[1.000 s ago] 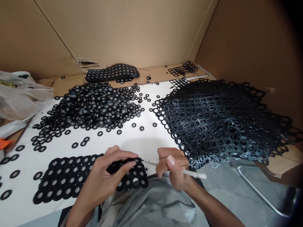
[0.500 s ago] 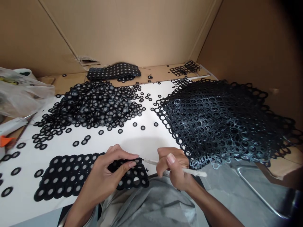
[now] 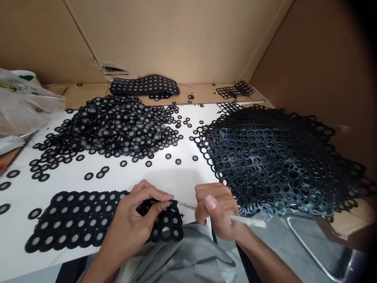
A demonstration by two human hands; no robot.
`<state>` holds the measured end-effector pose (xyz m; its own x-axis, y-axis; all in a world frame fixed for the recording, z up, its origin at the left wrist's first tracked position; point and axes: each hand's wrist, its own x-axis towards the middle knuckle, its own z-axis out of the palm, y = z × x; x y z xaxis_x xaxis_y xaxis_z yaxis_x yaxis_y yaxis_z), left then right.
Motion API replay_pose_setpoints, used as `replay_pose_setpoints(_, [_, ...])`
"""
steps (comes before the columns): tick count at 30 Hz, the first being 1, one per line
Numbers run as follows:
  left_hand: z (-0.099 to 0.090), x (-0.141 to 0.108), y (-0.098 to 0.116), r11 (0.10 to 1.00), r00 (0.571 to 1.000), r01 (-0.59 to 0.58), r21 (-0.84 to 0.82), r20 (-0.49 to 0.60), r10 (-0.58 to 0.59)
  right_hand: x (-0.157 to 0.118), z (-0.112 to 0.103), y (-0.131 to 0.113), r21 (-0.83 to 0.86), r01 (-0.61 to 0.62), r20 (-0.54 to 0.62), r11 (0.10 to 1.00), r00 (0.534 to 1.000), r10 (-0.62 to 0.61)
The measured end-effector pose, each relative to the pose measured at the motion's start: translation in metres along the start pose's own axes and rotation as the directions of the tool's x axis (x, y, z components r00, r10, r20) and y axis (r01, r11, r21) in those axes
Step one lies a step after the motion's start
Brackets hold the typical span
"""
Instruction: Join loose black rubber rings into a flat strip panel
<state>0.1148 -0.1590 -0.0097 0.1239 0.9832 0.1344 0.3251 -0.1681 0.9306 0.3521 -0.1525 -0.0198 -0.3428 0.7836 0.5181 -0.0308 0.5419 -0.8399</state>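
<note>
My left hand (image 3: 132,214) pinches the right end of a black sheet of joined rings (image 3: 75,212) between thumb and index finger. The sheet lies along the table's front edge, most of its ring centres grey; one near its right end looks paler. My right hand (image 3: 216,210) is wrapped around a thin white stick-like tool (image 3: 251,221), its narrow tip pointing left at the sheet's upper right corner, close to my left fingertips. Whether the tip touches the sheet I cannot tell. My left hand hides part of the sheet.
A heap of loose black rings (image 3: 118,125) covers the left and middle, with several strays around it. Stacked black ring lattices (image 3: 265,157) overhang the right edge. Folded dotted sheets (image 3: 144,86) lie behind, against cardboard walls (image 3: 176,35). A plastic bag (image 3: 29,106) stands left.
The view has shifted slightly, so the sheet appears further left. Both hands keep their grips, and the white tool's tip stays beside the sheet's corner.
</note>
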Motion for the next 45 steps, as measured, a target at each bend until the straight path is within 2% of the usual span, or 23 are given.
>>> replay_pose_setpoints(7, [0.001,-0.006,-0.004,0.999,1.0,0.012,-0.045,-0.007,-0.013,0.002,0.001,0.0,-0.012,-0.02,0.033,1.0,0.999,0.02])
replay_pose_setpoints(15, [0.0,-0.003,0.002,0.997,1.0,0.009,-0.082,0.002,-0.009,0.005,0.003,0.002,-0.02,-0.02,0.05,1.0,0.999,0.021])
replay_pose_setpoints(23, [0.0,-0.009,-0.004,0.996,0.999,0.032,-0.084,0.021,-0.03,0.008,0.007,0.002,-0.014,-0.022,0.086,1.0,0.996,0.023])
replay_pose_setpoints(28, [0.002,-0.011,-0.007,0.999,1.0,0.017,-0.035,-0.019,-0.018,0.004,0.004,0.002,-0.23,0.077,0.119,0.97,0.992,-0.05])
replay_pose_setpoints(32, [0.003,-0.013,-0.008,0.998,0.999,-0.002,-0.058,-0.042,0.0,0.005,0.008,-0.005,-0.43,0.253,0.156,0.867,0.966,-0.205])
replay_pose_setpoints(35, [0.003,-0.016,-0.007,0.997,0.999,-0.025,-0.07,-0.048,0.022,0.006,0.017,-0.009,-0.528,0.334,0.181,0.781,0.943,-0.281])
replay_pose_setpoints(38, [0.002,-0.015,-0.005,0.996,0.998,-0.048,-0.072,-0.038,0.046,0.005,0.024,-0.01,-0.587,0.342,0.187,0.734,0.939,-0.289])
replay_pose_setpoints(42, [-0.001,-0.015,-0.003,0.993,0.993,-0.112,-0.034,-0.031,0.111,0.0,0.027,-0.016,-0.653,0.291,0.179,0.699,0.956,-0.231])
replay_pose_setpoints(45, [-0.007,-0.027,-0.001,0.95,0.963,-0.259,0.174,-0.026,0.267,-0.013,0.025,-0.023,-0.672,0.227,0.165,0.705,0.974,-0.156])
